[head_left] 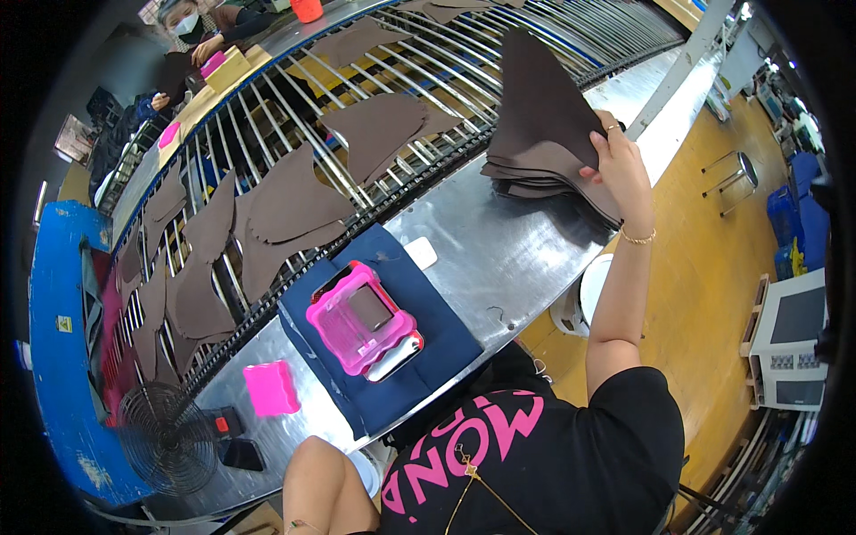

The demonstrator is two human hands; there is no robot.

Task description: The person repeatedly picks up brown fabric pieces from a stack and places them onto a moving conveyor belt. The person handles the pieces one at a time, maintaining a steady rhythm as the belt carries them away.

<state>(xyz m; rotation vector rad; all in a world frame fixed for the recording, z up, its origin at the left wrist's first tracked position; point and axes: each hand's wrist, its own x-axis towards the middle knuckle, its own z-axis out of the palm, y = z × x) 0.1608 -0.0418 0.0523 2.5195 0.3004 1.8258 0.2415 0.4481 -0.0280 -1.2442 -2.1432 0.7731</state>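
Note:
My right hand point(618, 160) pinches the edge of a large dark brown cut piece of sheet material point(539, 94), whether leather or fabric I cannot tell. The piece stands above a stack of similar cut pieces point(535, 174) at the far right of the metal table; the hand's lower fingers rest close to the stack. My left arm point(321, 481) is bent at the lower edge, and its hand is out of sight. In front of me, a pink plastic case point(361, 312) with a clear pink lid lies on a folded dark blue cloth point(423, 348).
Several brown cut pieces point(294, 196) lie on a rack of metal rollers point(464, 62) beyond the table. A pink block point(271, 388), a small white slab point(420, 253) and a black wire fan point(168, 439) are nearby. A masked co-worker point(201, 31) sits across; a stool point(740, 169) stands right.

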